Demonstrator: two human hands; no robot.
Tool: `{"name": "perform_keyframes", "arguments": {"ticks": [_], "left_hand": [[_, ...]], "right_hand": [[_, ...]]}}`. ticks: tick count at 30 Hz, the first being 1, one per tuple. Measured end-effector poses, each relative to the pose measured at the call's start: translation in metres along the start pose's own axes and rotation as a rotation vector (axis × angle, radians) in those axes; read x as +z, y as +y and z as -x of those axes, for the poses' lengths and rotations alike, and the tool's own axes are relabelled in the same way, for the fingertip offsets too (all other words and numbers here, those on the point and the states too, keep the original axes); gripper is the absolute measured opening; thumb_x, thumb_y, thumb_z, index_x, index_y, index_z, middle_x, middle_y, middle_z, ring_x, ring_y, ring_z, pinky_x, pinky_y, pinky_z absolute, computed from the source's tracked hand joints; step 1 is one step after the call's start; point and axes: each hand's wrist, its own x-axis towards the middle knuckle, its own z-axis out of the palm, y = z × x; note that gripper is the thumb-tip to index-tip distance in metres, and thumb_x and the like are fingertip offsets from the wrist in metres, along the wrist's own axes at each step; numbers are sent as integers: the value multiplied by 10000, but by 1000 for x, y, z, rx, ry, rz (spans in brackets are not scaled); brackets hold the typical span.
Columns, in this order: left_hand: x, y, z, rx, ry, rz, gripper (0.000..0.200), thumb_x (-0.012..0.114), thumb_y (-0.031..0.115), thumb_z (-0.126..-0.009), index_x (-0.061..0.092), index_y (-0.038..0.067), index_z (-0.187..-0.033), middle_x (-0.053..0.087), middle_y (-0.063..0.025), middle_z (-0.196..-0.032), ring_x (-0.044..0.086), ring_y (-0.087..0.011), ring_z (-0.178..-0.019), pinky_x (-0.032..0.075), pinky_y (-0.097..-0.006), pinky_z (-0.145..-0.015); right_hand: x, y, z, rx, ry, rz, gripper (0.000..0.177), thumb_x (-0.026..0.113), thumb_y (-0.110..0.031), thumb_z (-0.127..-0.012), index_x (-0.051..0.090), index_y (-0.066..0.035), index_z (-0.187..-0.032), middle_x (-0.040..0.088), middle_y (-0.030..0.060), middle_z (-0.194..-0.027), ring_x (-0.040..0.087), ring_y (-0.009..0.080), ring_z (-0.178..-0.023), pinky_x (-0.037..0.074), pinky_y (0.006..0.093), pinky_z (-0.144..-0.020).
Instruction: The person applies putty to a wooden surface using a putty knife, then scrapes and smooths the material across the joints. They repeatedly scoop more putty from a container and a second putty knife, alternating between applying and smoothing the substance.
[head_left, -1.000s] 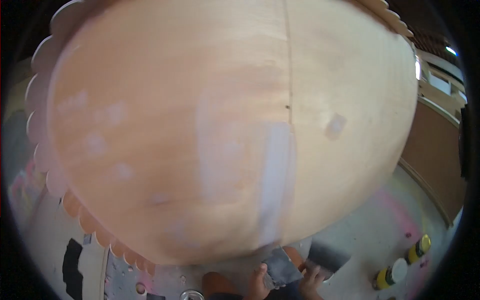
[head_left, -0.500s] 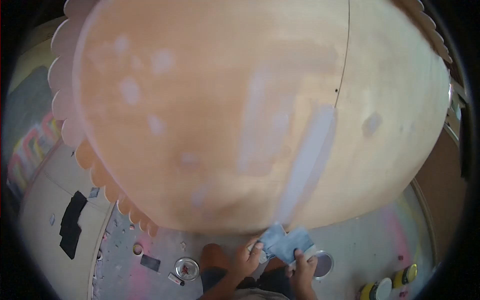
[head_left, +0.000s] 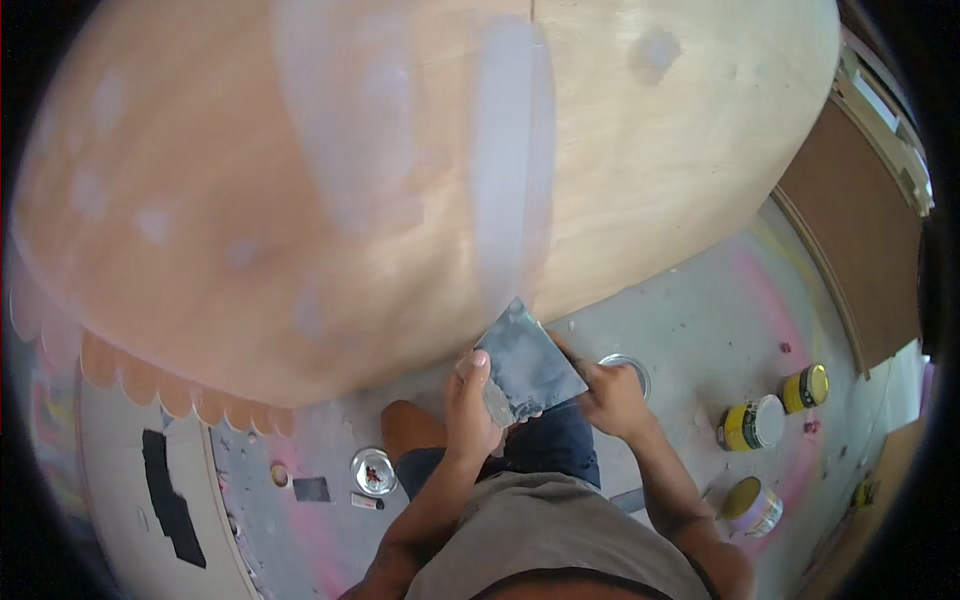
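A dark grey, smeared flat sheet (head_left: 530,362) is held in front of my lap, just under the lower edge of the large curved wooden panel (head_left: 640,170). My left hand (head_left: 470,405) is closed on its left side, thumb on top, with a greyish piece below the thumb. My right hand (head_left: 608,395) is at the sheet's right edge, its fingers partly hidden behind it. A pale grey-lilac strip (head_left: 505,160) of filler runs down the panel above the sheet.
A round metal lid (head_left: 630,372) lies right of my right hand. Cans (head_left: 752,424) stand on the floor at the right. An ashtray (head_left: 374,471), a lighter (head_left: 367,501) and a dark square (head_left: 311,489) lie at the left. Brown boards (head_left: 850,230) lean at far right.
The view has tilted down and turned right. The two grey pieces that were side by side now appear as one sheet between my hands. More cans and my torso have come into view.
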Motion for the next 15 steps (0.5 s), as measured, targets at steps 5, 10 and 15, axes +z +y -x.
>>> {"name": "perform_keyframes", "arguments": {"ticks": [5,10,15], "left_hand": [[-17,-26,-21,100,120,-92,346,528,281,-984,558,-30,-1131,637,-80,-924,622,-160,-836,514,-332,-750],[-3,-53,-30,261,-309,-825,259,568,255,-955,647,27,-1051,663,-108,-806,647,-239,-737,509,-360,-704],[-8,-50,-24,349,-1114,-1292,243,596,255,-937,679,52,-1042,657,-124,-721,643,-276,-656,509,-350,-655]], "right_hand": [[-16,-3,38,761,627,-1216,219,595,-240,-937,579,-22,-951,622,48,-708,576,154,-511,429,283,-426],[-40,-12,47,967,466,-1162,311,673,-323,-896,562,-32,-898,577,45,-592,509,115,-414,370,250,-356],[-125,18,94,981,715,-811,329,668,-344,-899,610,-39,-788,575,40,-568,535,122,-445,388,262,-392]]}}
